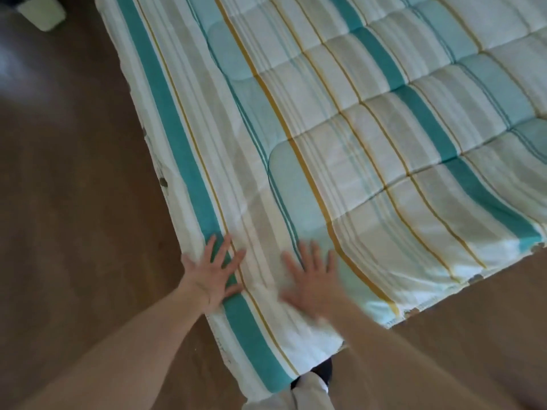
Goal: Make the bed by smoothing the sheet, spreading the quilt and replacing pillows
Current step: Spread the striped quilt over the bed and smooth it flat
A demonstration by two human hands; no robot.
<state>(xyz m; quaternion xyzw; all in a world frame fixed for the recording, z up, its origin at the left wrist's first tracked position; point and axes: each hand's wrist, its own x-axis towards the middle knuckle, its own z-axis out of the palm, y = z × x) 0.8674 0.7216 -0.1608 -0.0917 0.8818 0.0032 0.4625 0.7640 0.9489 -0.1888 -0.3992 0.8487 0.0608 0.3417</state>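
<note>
A striped quilt (pixel 370 137) in white, teal, beige and yellow lies spread over the bed, its padded squares puffed up. Under it a matching striped sheet (pixel 189 161) shows along the left side and the near corner. My left hand (pixel 214 269) lies flat with spread fingers on the sheet's teal stripe at the near left edge. My right hand (pixel 310 276) is blurred and presses flat with straight fingers on the sheet just beside the quilt's near corner. No pillow is in view.
Brown floor (pixel 74 202) surrounds the bed on the left and at the near right. A white bin-like object (pixel 44 13) stands on the floor at the top left. My leg and dark shoe (pixel 322 371) show below the bed's near corner.
</note>
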